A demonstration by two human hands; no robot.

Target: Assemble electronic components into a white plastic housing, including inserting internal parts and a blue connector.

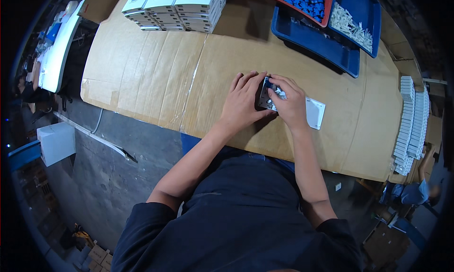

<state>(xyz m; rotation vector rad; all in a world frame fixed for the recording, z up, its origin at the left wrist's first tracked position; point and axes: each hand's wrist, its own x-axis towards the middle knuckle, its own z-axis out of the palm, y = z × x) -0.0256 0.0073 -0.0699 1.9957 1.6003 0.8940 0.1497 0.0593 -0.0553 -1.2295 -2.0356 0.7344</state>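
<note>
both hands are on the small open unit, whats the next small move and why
Probably a light press inside the open unit with the right hand, since it reaches in from above, the left hand braces the left side, and the white panel lies to the right, not on top.

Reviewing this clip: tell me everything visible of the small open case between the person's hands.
The small open case looks boxy, with a pale rim that may be plastic. Its open side faces up, showing a blue part near the far end and pale, shiny bits; finer detail is too small to tell. It sits on or just above the cardboard. The left hand steadies its left side; the right hand covers much of its right, fingers over the interior.
</note>
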